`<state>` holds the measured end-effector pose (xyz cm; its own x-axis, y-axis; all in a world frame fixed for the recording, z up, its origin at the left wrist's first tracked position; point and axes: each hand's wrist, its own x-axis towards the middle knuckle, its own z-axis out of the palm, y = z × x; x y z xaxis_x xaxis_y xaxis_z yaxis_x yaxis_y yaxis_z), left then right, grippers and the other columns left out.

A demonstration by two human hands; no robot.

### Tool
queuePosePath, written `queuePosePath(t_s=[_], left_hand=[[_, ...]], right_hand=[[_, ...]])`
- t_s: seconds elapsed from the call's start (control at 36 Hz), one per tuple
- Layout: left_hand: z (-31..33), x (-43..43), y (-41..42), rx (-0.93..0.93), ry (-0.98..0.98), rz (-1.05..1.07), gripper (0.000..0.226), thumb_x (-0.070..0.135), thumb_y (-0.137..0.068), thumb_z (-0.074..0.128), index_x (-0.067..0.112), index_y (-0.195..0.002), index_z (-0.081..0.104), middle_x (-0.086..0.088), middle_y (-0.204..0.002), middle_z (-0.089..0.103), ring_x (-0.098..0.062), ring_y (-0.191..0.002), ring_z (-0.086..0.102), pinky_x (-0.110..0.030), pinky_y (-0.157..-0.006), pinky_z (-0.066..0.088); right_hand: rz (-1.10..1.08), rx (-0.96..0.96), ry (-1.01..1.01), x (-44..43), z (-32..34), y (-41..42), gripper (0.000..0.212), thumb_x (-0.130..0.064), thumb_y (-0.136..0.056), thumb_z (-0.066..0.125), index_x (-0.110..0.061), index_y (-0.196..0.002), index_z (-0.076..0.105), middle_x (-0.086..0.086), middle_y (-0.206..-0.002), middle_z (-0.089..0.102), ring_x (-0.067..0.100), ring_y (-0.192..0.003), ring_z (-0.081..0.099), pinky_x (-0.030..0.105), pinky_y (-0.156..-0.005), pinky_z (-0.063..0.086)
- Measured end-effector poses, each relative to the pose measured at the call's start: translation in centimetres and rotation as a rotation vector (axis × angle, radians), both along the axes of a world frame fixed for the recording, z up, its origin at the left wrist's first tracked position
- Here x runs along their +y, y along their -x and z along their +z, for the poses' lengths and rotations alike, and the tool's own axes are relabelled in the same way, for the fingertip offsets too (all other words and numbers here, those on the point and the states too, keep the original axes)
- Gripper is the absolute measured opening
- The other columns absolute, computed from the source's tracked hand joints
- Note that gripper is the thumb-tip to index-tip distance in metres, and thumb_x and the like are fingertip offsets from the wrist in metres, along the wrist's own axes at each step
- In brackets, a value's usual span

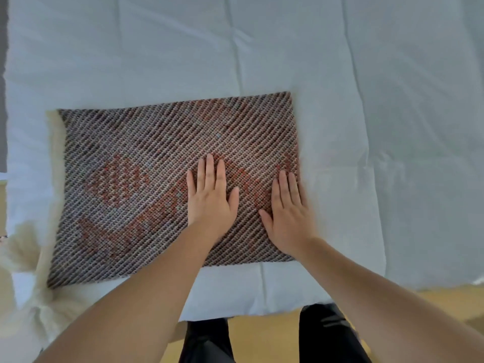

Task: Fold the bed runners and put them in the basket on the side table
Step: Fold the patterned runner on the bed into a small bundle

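A folded woven bed runner (146,184), brown and grey with a red pattern, lies flat on the white bed near its front edge. My left hand (210,197) presses flat on the runner's right half with straight fingers. My right hand (288,213) lies flat beside it at the runner's right edge, fingers also straight. A cream fleecy fabric (56,163) shows along the runner's left side and trails off the front left corner of the bed. No basket is in view.
The white bedcover (366,100) spreads wide behind and to the right of the runner. The bed's front edge runs just below the runner, with yellow-brown wooden floor (432,307) and my dark trousers (322,336) beneath. A grey strip (2,100) borders the far left.
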<state>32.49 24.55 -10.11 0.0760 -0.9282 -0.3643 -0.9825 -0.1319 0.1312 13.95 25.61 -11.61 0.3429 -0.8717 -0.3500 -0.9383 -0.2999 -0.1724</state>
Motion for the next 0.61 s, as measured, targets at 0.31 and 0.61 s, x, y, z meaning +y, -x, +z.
queuePosePath(t_s=[0.31, 0.61], left_hand=[[-1.4, 2.1, 6.1, 0.067, 0.027, -0.004, 0.070, 0.049, -0.095, 0.012, 0.011, -0.150, -0.007, -0.013, -0.159, -0.007, -0.029, -0.146, -0.012, -0.050, -0.117, -0.009], [-0.8, 4.7, 12.0, 0.217, -0.024, -0.130, 0.066, 0.045, -0.097, 0.014, 0.013, -0.148, -0.013, -0.011, -0.159, -0.012, -0.024, -0.145, -0.017, -0.043, -0.116, -0.014]], right_hand=[[-0.017, -0.399, -0.064, 2.4, -0.2, 5.0, 0.058, -0.038, -0.102, 0.020, -0.001, -0.148, 0.024, 0.018, -0.158, 0.015, 0.026, -0.147, 0.012, 0.036, -0.120, 0.014], [-0.637, -0.703, -0.311, -14.5, 4.2, 1.7, 0.061, -0.031, -0.091, 0.056, -0.017, -0.145, 0.032, -0.002, -0.111, 0.061, 0.016, -0.101, 0.061, 0.033, -0.091, 0.048]])
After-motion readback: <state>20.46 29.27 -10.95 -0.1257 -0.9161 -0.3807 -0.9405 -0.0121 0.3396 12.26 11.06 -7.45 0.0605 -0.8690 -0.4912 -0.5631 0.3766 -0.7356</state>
